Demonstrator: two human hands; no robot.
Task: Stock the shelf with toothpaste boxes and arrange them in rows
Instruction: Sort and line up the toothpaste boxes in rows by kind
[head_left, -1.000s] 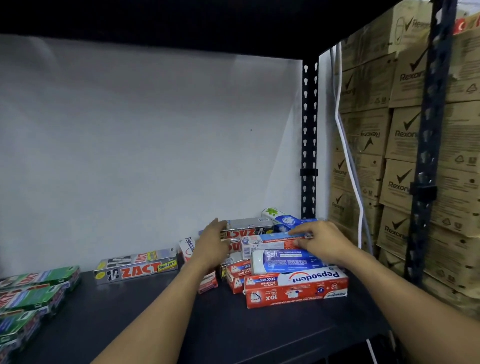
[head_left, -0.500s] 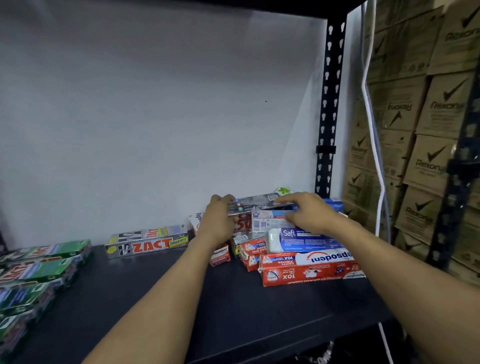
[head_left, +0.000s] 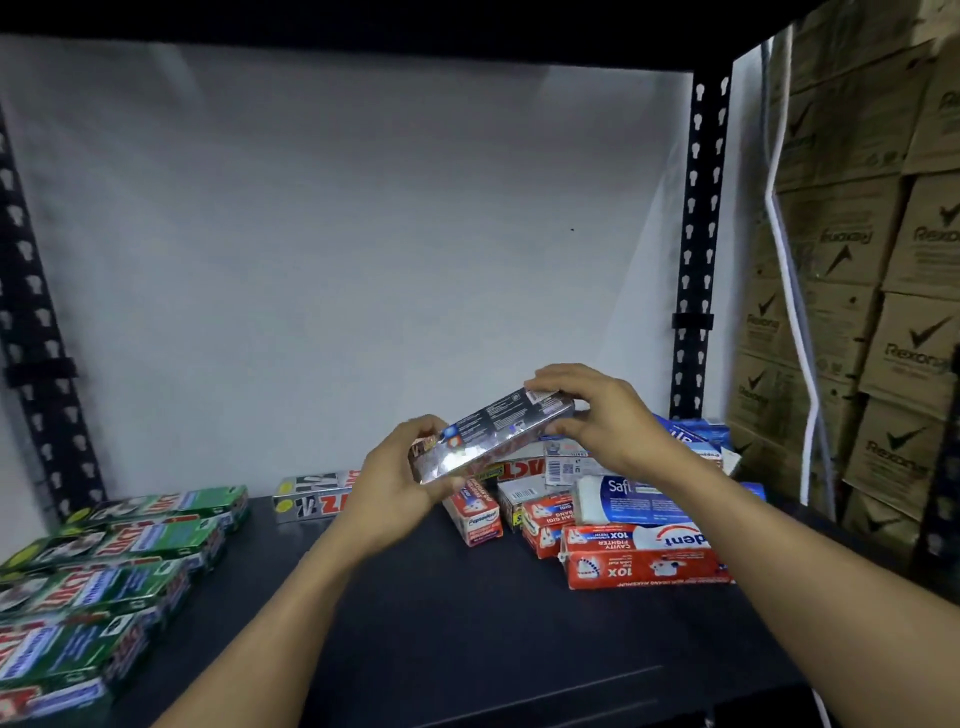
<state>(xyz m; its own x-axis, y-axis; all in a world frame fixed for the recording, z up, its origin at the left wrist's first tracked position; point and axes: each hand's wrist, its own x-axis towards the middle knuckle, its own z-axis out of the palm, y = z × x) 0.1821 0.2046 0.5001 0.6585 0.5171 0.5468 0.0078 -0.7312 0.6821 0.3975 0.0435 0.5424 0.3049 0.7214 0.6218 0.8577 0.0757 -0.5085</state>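
A silver toothpaste box (head_left: 493, 434) is held tilted in the air above the dark shelf (head_left: 441, 613). My left hand (head_left: 400, 480) grips its lower left end and my right hand (head_left: 597, 415) grips its upper right end. Below and to the right lies a loose pile of toothpaste boxes: red Pepsodent boxes (head_left: 644, 564), a blue and white Safi box (head_left: 634, 501) and smaller red ones (head_left: 475, 512). A silver Zact box (head_left: 311, 496) lies flat at the back. Green Zact boxes (head_left: 104, 566) lie side by side in rows at the left.
Black perforated shelf posts stand at the back right (head_left: 696, 270) and left (head_left: 31, 322). A white wall (head_left: 337, 249) closes the back. Stacked brown Rexona cartons (head_left: 883, 291) and a white cable (head_left: 789, 260) are beyond the right post.
Both hands have lifted the silver box off the top of the pile and brought it up and towards me, tilted.
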